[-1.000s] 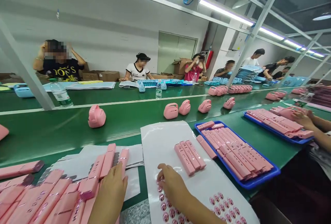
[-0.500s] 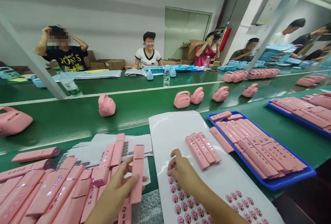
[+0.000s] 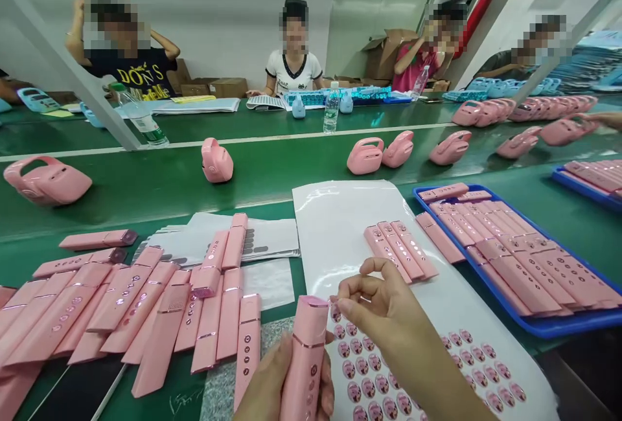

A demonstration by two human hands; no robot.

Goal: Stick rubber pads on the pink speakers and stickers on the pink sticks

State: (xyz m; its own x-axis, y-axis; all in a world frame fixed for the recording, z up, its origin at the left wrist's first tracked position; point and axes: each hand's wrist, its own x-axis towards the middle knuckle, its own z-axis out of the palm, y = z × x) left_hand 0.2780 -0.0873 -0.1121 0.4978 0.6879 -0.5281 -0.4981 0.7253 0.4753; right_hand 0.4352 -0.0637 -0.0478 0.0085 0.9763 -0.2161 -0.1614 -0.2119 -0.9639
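Pink handheld device (image 3: 305, 359) (glossy, metallic band)

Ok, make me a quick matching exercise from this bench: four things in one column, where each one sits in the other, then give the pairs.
1. Pink handheld stick
2. Round pink stickers
3. Handled pink casing
4. Pink bars

A. Green conveyor belt
B. Person's left hand
C. Blue tray
D. White glossy sheet

Pairs: 1-B, 2-D, 3-A, 4-C
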